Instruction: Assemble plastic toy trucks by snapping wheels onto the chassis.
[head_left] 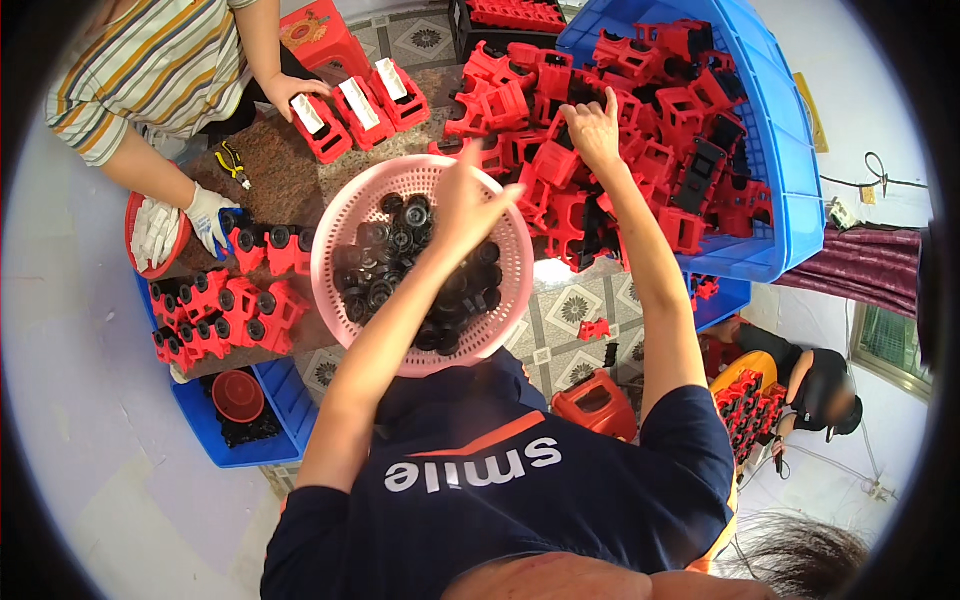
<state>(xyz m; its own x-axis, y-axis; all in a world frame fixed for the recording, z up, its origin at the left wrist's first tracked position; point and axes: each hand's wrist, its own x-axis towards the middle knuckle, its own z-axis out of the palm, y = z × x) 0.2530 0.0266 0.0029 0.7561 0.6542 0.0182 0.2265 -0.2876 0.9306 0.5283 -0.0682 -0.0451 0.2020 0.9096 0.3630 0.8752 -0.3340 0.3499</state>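
Over the upper right part of a pink basket hangs my left hand, open, its thumb and fingers apart and a little blurred. I see nothing in it. The basket sits close to my body and holds many black toy wheels. My right hand is open above a heap of red plastic toy vehicle bodies, one finger stretched out and the others partly bent. No part shows in it. The heap spills from a tipped blue crate onto the table.
On the left, a co-worker's gloved hand touches wheeled red vehicles; their bare hand touches red bodies with white inserts. Yellow pliers lie nearby. Another person is at the far right beside red parts.
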